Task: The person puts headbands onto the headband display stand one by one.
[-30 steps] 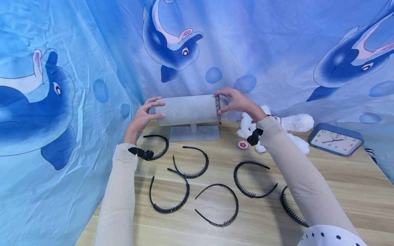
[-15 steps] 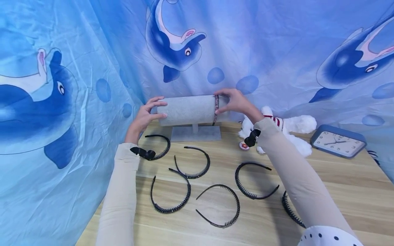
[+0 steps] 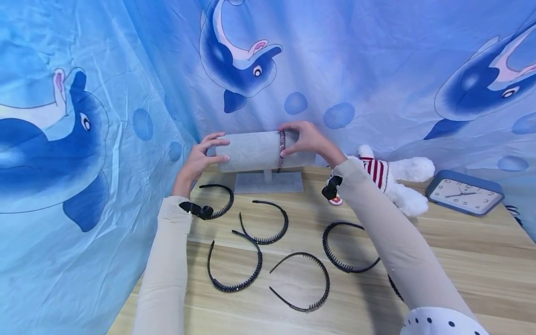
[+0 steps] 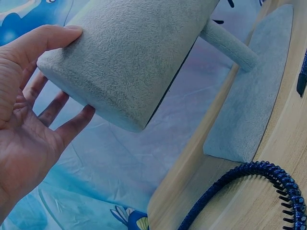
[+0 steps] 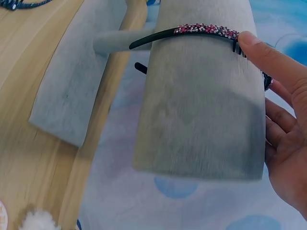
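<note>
A grey, plush-covered headband display stand point(image 3: 251, 151), a horizontal roll on a post and flat base, stands at the back of the table. My left hand point(image 3: 194, 165) holds its left end; in the left wrist view the thumb lies on one face and the fingers touch the end's edge. Around the roll, right of its middle, sits a toothed black headband with pink and silver stones point(image 3: 282, 146). My right hand point(image 3: 310, 138) pinches this headband; in the right wrist view the thumb point(image 5: 254, 45) presses its stones and the fingers are partly hidden behind the roll.
Several dark toothed headbands, such as this one point(image 3: 328, 279), lie on the wooden table point(image 3: 301, 321); one point(image 3: 393, 286) is mostly under the right sleeve. Right of the stand are a white plush toy point(image 3: 412, 170) and a blue-framed clock point(image 3: 466, 193). A dolphin-print curtain point(image 3: 356, 70) hangs behind.
My right hand has slid the stone-set headband leftward along the roll, toward its middle. The left hand keeps its hold on the left end. More of the plush toy's striped shirt shows.
</note>
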Demonstrator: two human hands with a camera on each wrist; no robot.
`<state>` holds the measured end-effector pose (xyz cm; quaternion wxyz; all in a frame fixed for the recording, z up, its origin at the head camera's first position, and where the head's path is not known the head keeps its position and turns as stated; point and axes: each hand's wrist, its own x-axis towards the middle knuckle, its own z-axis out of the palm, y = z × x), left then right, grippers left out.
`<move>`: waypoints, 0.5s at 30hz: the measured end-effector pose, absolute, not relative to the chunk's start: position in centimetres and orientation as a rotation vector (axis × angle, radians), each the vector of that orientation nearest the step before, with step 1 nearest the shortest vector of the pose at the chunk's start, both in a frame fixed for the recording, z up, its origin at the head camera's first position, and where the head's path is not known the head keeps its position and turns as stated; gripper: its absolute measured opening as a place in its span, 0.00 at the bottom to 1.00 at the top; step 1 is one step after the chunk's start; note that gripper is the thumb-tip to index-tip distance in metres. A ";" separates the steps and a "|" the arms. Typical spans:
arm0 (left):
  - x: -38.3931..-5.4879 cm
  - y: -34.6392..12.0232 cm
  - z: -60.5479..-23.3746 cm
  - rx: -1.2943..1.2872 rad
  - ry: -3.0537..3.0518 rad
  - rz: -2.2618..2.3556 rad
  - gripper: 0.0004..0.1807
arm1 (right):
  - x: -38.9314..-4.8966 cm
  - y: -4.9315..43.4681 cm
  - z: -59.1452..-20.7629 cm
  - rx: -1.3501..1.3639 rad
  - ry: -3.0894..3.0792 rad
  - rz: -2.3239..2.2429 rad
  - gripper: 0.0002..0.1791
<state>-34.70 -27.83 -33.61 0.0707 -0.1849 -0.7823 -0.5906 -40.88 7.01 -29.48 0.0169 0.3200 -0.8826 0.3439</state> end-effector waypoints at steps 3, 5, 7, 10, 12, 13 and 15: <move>-34.6 -27.8 -33.6 -0.563 -2.346 -1.782 0.26 | -40.7 6.0 -29.5 1.021 -2.737 1.059 0.44; -34.6 -27.8 -33.6 -0.567 -2.346 -1.782 0.26 | -40.6 5.3 -29.4 1.038 -2.734 1.056 0.43; -34.6 -27.7 -33.6 -0.569 -2.351 -1.772 0.26 | -40.5 4.7 -29.4 1.047 -2.729 1.048 0.44; -35.1 -28.0 -34.1 -0.563 -2.351 -1.765 0.27 | -40.4 3.9 -29.2 1.047 -2.735 1.049 0.44; -35.6 -28.3 -34.6 -0.559 -2.349 -1.760 0.27 | -40.4 3.4 -29.2 1.039 -2.742 1.050 0.45; -36.0 -28.4 -34.9 -0.559 -2.349 -1.757 0.27 | -40.4 3.3 -29.2 1.037 -2.745 1.052 0.45; -36.5 -28.8 -35.3 -0.560 -2.343 -1.749 0.27 | -40.3 2.9 -29.1 1.031 -2.752 1.056 0.44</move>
